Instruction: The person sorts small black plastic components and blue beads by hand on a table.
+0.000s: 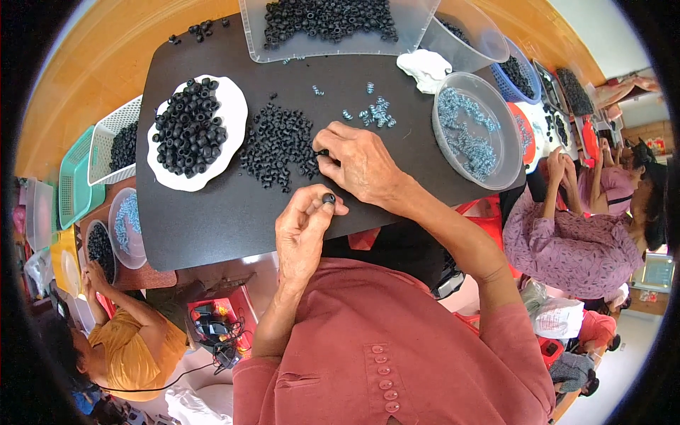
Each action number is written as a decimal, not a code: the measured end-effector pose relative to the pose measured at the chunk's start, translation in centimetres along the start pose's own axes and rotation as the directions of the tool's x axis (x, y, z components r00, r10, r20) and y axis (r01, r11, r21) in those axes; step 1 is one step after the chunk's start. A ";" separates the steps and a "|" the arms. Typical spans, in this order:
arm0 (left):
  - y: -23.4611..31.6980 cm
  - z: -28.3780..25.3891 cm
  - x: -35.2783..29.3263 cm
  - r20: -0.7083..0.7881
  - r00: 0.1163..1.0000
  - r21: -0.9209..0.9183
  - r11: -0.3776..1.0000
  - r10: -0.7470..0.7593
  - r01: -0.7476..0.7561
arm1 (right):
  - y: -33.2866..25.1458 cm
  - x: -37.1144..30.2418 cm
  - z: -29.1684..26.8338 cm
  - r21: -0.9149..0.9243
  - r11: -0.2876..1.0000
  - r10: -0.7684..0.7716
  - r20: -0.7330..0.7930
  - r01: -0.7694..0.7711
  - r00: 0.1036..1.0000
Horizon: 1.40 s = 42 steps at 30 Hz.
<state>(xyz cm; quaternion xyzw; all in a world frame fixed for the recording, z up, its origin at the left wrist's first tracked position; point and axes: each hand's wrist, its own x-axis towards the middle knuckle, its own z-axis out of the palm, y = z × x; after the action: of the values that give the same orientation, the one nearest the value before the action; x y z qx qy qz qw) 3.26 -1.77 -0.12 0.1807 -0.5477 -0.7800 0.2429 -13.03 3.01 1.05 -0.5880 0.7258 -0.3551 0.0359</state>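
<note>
Clock positions are taken from the middle of the dark table (202, 230), twelve being farthest from the wearer. A clear bin (255, 32) occupies the twelve o'clock edge; a scalloped white plate (239, 117) of black caps sits at nine; a round tub (504, 138) of springs stands at three, by the edge. Open room runs along the near edge at seven, and at four between right forearm and tub. Loose springs (380, 113) lie at two.

The left hand (297, 237), at six, pinches one black cap (329, 199) between thumb and fingers. The right hand (363, 168), at four, has thumb and forefinger closed around a small black piece (322, 152), partly hidden, beside the pile (278, 142) of small black pieces.
</note>
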 end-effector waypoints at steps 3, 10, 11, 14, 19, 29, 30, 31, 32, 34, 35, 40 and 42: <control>0.2 0.0 0.0 -0.016 0.999 0.028 0.999 -0.033 0.034 | 0.2 0.4 -0.4 -0.086 0.996 -0.014 0.054 0.019 0.998; -0.2 -0.1 0.6 -0.044 0.998 -0.105 0.994 -0.038 0.033 | -0.6 -1.0 -1.8 0.222 0.970 0.105 -0.030 -0.096 0.994; -0.3 -0.1 0.7 -0.056 0.998 -0.119 0.993 -0.032 0.025 | -0.9 -1.3 -2.1 0.396 0.898 0.201 0.011 -0.189 0.979; -0.3 0.2 1.2 -0.058 0.998 -0.133 0.991 -0.020 0.012 | -0.9 -2.7 -2.1 0.666 0.645 0.369 0.159 -0.376 0.916; -0.6 0.7 1.6 -0.080 0.995 -0.123 0.991 -0.058 0.048 | -1.3 -3.8 -1.8 0.797 0.537 0.296 0.128 -0.276 0.947; -0.9 0.9 2.1 -0.052 0.997 -0.103 0.994 -0.048 0.043 | -1.6 -4.6 -1.9 0.808 0.543 0.356 0.025 -0.228 0.934; -0.9 1.0 2.1 -0.072 0.996 -0.094 0.994 -0.056 0.049 | -1.6 -4.7 -1.9 0.809 0.542 0.357 0.024 -0.228 0.934; -1.0 0.9 2.1 -0.071 0.996 -0.093 0.994 -0.056 0.050 | -1.5 -4.8 -1.8 0.775 0.594 0.340 -0.002 -0.214 0.940; -1.3 0.7 2.1 -0.080 0.995 -0.065 0.996 -0.064 0.059 | -1.5 -4.8 -1.8 0.739 0.644 0.322 -0.026 -0.199 0.946; -1.4 0.6 2.1 -0.089 0.993 -0.038 0.997 -0.072 0.069 | -1.5 -4.7 -1.9 0.703 0.692 0.286 -0.059 -0.164 0.956; -1.3 0.7 2.1 -0.084 0.994 -0.054 0.996 -0.069 0.065 | -1.5 -4.6 -1.9 0.663 0.738 0.248 -0.090 -0.128 0.965; -1.2 0.4 2.2 -0.005 0.998 -0.132 0.990 -0.059 0.058 | -1.6 -4.2 -2.7 0.509 0.861 0.084 -0.128 -0.007 0.988; -0.6 0.8 2.3 0.009 0.994 -0.294 0.950 -0.106 0.104 | -1.6 -4.2 -2.8 0.479 0.877 0.045 -0.156 0.036 0.987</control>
<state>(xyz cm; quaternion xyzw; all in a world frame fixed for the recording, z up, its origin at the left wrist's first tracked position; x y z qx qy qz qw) 0.83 -2.27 -0.49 0.1744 -0.4143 -0.8639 0.2271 -11.70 7.90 2.47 -0.5280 0.6169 -0.5707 0.1221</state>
